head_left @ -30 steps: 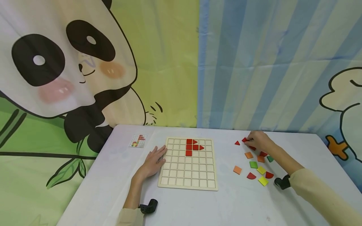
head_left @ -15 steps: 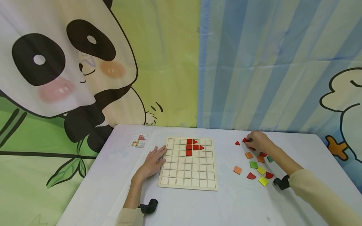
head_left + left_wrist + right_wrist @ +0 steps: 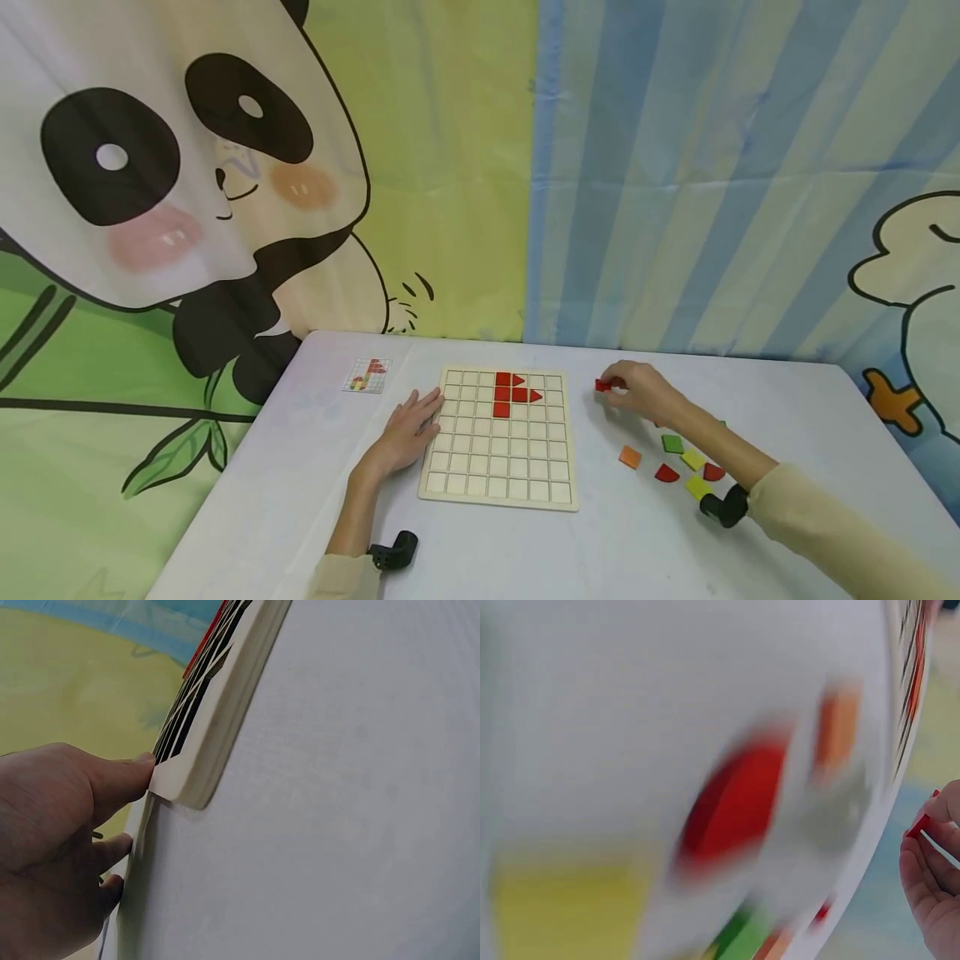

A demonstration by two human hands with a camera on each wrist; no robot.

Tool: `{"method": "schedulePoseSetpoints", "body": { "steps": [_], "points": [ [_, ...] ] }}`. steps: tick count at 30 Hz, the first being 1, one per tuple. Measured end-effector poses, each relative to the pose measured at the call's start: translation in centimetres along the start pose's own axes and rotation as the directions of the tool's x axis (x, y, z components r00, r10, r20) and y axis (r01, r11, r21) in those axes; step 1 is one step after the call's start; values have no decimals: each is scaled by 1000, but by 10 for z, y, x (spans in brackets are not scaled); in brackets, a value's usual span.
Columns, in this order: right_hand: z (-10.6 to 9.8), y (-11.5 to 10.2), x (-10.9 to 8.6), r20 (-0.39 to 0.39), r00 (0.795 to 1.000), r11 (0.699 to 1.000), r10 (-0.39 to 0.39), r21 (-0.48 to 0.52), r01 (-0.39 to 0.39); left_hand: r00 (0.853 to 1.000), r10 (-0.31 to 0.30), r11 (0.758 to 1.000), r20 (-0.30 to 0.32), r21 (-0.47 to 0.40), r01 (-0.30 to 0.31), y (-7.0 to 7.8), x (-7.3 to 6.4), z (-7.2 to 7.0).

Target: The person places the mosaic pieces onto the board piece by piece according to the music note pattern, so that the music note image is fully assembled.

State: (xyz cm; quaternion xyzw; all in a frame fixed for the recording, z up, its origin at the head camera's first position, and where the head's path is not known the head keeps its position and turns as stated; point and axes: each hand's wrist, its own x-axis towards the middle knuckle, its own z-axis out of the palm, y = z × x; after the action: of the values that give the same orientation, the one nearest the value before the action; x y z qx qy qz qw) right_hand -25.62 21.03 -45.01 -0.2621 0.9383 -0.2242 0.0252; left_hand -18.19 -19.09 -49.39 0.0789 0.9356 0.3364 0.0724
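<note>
A wooden grid board [image 3: 498, 504] lies flat on the white table, with several red square tiles [image 3: 502, 409] and triangle tiles [image 3: 535, 396] in its upper cells. My left hand [image 3: 407, 433] rests at the board's left edge, fingers extended; in the left wrist view its thumb touches the frame's corner. To the right of the board, my right hand [image 3: 637, 390] pinches a small red tile [image 3: 602, 385] between thumb and fingers. The right wrist view also shows that red tile [image 3: 918, 825]; its exact shape is partly hidden by the fingers.
A small printed pattern card [image 3: 367, 375] lies left of the board. Loose tiles lie on the right: an orange square [image 3: 630, 457], a green square [image 3: 672, 443], red quarter-rounds [image 3: 667, 473] and yellow squares [image 3: 698, 487]. The right forearm covers others. A patterned curtain [image 3: 450, 208] hangs behind.
My right hand has moved left from the loose tiles toward the board, carrying the red tile it picked up. My left hand stays in place.
</note>
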Motion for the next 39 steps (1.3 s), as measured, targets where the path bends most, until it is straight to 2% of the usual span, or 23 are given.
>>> {"method": "schedulePoseSetpoints", "body": {
  "steps": [3,6,10,14,16,22,26,33,39],
  "points": [
    [13,-39,3,29,994,994,-104,27,103,1000,2,1000,6,1,-2,0,-1,0],
    [27,-68,9,48,977,978,-206,46,204,1000,3,1000,4,-3,-3,0,-1,0],
    [46,-87,19,45,955,956,-293,14,293,1000,0,1000,1,-2,0,-1,-1,1],
    [61,-93,28,31,931,928,-364,-66,366,1000,-4,1000,12,5,3,-1,-1,3],
    [66,-94,30,23,926,921,-377,-97,378,1000,-2,1000,11,3,2,-1,0,3],
    [71,-97,31,-20,935,930,-355,-111,351,1000,-13,1000,16,9,13,0,0,1],
    [71,-99,32,-39,933,926,-357,-143,348,1000,-6,1000,4,9,6,-1,-1,0],
    [70,-99,37,-13,950,941,-312,-143,307,1000,-5,1000,4,3,5,-1,-1,0],
    [69,-98,38,3,954,948,-299,-114,297,1000,-2,1000,4,5,2,0,-1,-1]
  ]
}}
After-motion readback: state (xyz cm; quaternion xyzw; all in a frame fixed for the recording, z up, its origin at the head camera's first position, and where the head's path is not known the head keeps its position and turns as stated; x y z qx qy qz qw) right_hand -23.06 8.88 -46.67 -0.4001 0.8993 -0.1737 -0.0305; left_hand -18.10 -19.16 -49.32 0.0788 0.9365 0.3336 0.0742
